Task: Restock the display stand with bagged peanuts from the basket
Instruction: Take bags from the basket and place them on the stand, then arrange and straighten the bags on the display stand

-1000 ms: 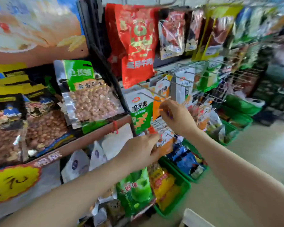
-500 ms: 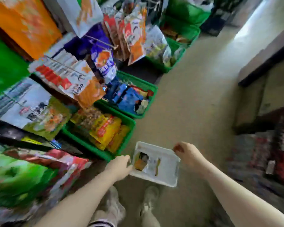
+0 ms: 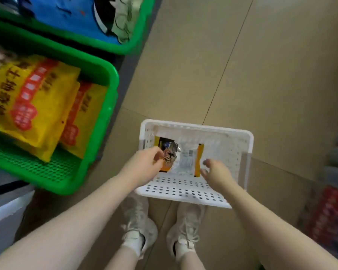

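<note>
While the left hand (image 3: 144, 162) pinches the near-left corner of the peanut bag (image 3: 180, 156) lying in the white basket (image 3: 183, 193) on the floor, the right hand (image 3: 217, 173) hovers spread just right of the bag, holding nothing. Beyond the pinch the basket's far rim stands close; to its right the basket floor lies bare. Left of the grip, a green crate (image 3: 103, 106) of yellow packets (image 3: 27, 102) crowds near. White shoes (image 3: 139, 230) stand just below the basket.
</note>
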The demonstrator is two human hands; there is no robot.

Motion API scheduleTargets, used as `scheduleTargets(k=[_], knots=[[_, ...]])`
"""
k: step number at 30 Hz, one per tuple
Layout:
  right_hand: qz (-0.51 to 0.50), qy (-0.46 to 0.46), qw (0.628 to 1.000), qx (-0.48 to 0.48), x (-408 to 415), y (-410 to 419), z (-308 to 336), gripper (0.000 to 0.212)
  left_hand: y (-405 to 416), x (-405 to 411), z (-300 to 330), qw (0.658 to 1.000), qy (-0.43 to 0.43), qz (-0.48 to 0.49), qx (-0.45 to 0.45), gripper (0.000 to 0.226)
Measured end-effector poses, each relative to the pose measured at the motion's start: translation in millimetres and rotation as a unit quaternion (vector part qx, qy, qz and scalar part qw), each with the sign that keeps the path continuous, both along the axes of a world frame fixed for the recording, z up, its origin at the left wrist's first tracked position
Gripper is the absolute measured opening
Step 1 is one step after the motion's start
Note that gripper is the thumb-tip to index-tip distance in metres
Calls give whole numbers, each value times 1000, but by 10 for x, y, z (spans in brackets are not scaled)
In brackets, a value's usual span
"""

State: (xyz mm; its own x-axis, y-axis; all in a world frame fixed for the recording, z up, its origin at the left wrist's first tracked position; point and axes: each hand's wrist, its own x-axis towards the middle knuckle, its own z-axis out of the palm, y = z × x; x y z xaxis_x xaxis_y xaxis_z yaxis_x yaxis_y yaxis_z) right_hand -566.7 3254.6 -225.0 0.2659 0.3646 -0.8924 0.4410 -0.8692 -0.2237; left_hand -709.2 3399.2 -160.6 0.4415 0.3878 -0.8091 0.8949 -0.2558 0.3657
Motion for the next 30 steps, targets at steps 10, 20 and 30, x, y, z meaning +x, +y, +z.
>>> scheduleTargets(k=[10, 20, 30], knots=[[136, -78, 985, 75, -284, 509, -1523, 68, 212, -216, -867, 963, 67, 27, 259, 62], [156, 32, 984, -77, -261, 444, -1289, 30, 49, -400, -1207, 984, 55, -22, 168, 30], [-70, 0, 997, 37, 218, 149, 791, 18, 120, -203, 20, 985, 90, -86, 122, 45]])
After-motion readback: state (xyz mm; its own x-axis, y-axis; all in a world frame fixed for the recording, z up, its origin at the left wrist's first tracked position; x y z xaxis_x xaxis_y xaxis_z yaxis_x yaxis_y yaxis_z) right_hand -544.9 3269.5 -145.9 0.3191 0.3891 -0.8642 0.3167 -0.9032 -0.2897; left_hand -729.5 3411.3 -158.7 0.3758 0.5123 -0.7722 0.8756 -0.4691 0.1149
